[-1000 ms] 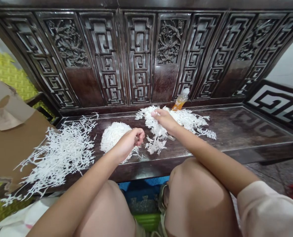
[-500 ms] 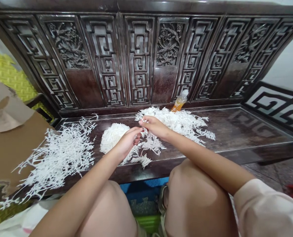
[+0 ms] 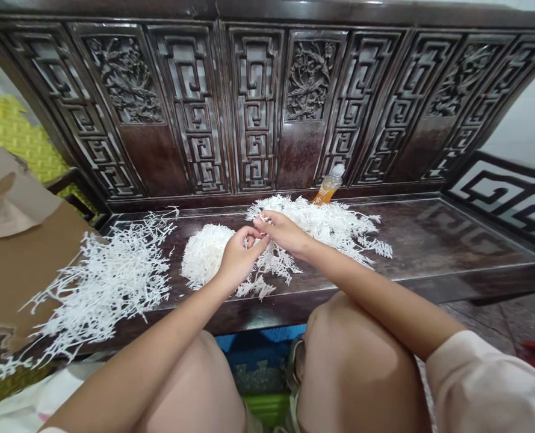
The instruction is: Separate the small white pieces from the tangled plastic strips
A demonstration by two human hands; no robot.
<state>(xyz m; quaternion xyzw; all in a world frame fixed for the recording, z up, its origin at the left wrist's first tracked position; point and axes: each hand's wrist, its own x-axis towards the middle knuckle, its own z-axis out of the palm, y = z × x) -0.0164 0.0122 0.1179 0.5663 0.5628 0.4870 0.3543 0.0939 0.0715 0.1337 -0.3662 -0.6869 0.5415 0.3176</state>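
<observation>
My left hand [image 3: 242, 249] and my right hand [image 3: 285, 231] meet over the bench seat, fingertips close together. In my right hand's pinch is a small white branched piece [image 3: 264, 220], mostly hidden by the fingers. The left thumb and forefinger close at the same piece. Right behind my right hand spreads a pile of white branched pieces [image 3: 334, 224], like plastic sprues. A few loose ones [image 3: 278, 261] lie just below the hands. Beside my left hand sits a rounded heap of small white bits [image 3: 204, 255].
Thin bare white stems [image 3: 109, 288] are heaped at the left, reaching over the seat's front edge near brown cardboard [image 3: 23, 264]. A bottle of orange drink [image 3: 328, 187] stands behind the pile. The carved backrest [image 3: 301, 150] rises along the rear of the dark wooden bench [image 3: 457, 234].
My left hand has turned and shifted slightly up and right, its thumb now against the right hand's fingers. The right hand stays almost in place.
</observation>
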